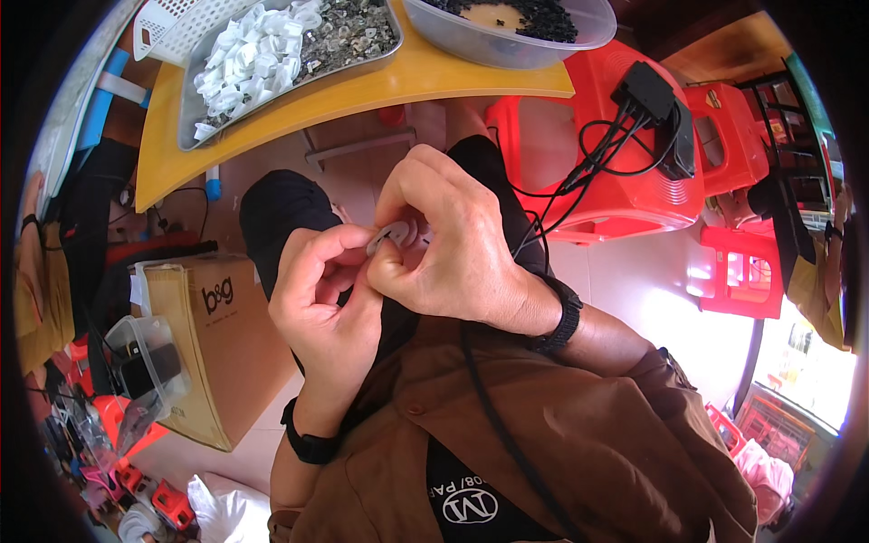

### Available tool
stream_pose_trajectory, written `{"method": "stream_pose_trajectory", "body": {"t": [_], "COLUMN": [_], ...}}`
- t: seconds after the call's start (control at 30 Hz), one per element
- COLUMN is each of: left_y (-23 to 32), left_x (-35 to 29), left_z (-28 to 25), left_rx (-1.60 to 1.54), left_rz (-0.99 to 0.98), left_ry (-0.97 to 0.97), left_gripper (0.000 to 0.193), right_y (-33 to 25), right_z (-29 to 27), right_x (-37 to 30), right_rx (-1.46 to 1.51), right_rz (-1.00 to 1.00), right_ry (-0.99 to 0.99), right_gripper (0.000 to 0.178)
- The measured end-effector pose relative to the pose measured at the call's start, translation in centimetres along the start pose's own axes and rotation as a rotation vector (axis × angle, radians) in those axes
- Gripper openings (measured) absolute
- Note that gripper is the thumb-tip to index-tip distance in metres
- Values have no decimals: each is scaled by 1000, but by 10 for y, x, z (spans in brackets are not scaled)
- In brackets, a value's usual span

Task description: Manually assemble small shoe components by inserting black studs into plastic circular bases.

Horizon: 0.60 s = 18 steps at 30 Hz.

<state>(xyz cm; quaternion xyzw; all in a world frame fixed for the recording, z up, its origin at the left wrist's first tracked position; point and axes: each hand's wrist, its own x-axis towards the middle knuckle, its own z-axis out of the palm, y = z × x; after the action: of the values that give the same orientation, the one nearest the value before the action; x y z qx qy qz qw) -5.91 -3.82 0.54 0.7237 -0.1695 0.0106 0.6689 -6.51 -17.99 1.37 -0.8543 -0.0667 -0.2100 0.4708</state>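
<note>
Grey piece point(391, 237) | left hand point(328, 294), right hand point(445, 249) both pinching, likely steadying it | metal tray point(188, 118) at eleven o'clock, handily near

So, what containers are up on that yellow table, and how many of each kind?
Metal tray: 1
Translucent plastic bowl: 1
White perforated basket, partly cut off by the picture's edge: 1
Total: 3

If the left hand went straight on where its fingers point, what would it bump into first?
Probably the small pale piece, then the right hand, though depth is unclear.
</note>
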Motion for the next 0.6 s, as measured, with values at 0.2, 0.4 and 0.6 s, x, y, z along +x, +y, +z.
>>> {"method": "stream_pose_trajectory", "body": {"t": [0.2,0.4,0.6], "left_y": [-2,-2,-1], "left_x": [5,3,4], "left_z": [-8,-13,-9], "left_rx": [-272,-293,-271], "left_rz": [-160,-206,-120], "left_ry": [-24,-19,-4], "left_gripper": [19,17,16], "right_y": [10,6,3], "right_z": [0,-6,-5], "right_x": [-1,-4,-4], "right_rx": [304,495,427], "right_rz": [116,312,214], "right_ry": [-58,-194,-144], "right_gripper": [15,15,15]}}
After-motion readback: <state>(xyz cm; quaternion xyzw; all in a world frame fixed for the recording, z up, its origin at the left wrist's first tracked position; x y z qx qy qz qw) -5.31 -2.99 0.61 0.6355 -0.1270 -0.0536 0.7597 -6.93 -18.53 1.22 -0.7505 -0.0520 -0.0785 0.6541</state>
